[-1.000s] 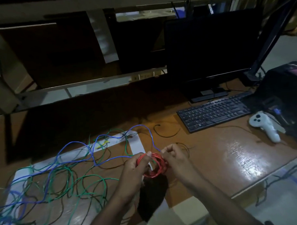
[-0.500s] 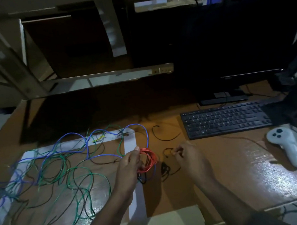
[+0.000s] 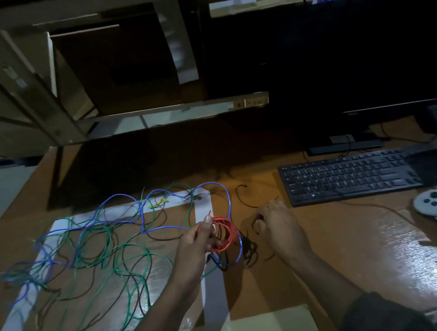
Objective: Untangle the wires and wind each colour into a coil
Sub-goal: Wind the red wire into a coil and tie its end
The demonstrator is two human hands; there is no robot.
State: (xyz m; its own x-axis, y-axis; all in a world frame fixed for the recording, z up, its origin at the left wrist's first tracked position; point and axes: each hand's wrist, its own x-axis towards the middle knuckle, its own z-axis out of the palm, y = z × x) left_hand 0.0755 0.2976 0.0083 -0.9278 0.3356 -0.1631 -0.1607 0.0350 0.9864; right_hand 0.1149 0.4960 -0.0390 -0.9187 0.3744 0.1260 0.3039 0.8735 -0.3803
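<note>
The controller [image 3: 433, 207] runs off the right edge (green wires [image 3: 104, 241] blur leftward).

We see a black keyboard [image 3: 348, 176] on the brown desk [image 3: 341, 247], a dark monitor [image 3: 358, 59] standing behind it, and a white game controller [image 3: 433, 206] just right of the keyboard.

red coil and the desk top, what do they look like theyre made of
Red coil: looks like thin plastic-insulated wire, smooth with a slight sheen; it keeps springy round loops where the left hand pinches it. Any metal core is not visible.

Desk top: probably wood or wood-look laminate under a glossy coat; brown, with bright streaked light reflections at the right. Which one is unclear.
</note>
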